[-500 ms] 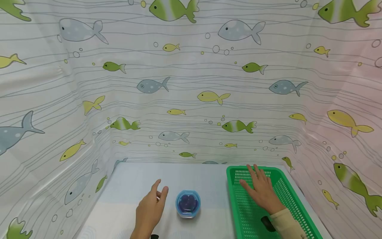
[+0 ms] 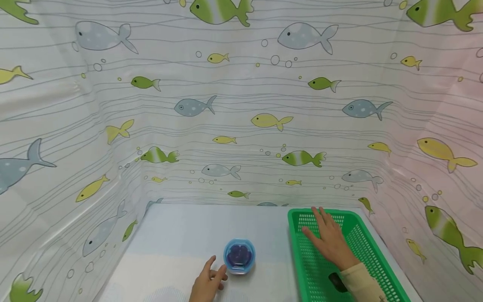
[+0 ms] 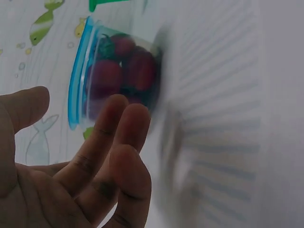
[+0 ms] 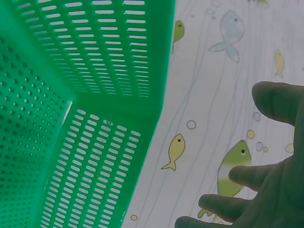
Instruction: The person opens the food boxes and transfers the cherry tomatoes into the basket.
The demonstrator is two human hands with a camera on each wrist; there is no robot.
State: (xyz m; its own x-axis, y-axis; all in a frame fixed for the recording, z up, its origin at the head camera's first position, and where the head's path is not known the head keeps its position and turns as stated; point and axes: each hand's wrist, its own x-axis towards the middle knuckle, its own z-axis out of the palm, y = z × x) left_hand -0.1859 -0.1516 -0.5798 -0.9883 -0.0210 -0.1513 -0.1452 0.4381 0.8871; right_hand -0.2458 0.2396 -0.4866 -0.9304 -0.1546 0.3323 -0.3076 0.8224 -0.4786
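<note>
A clear plastic tub with a light blue rim (image 2: 239,256) stands on the white table, dark red, round, fruit-like pieces inside it. In the left wrist view the tub (image 3: 78,76) appears just past my fingertips, and a green top shows on one of the red pieces (image 3: 104,76). Just left of and in front of the tub, my left hand (image 2: 207,282) has its thumb and fingers apart, with nothing held. Over the green basket (image 2: 296,260) hovers my right hand (image 2: 332,242), fingers spread and holding nothing. The right wrist view shows that hand (image 4: 270,190) beside the basket wall.
The slotted green basket takes up the right side of the white table (image 2: 181,230). A fish-patterned curtain (image 2: 234,84) surrounds the table at the back and on both sides.
My left hand has moved right and toward the front edge, closer to the tub. The right hand stays over the basket, and the tub stands where it was.
</note>
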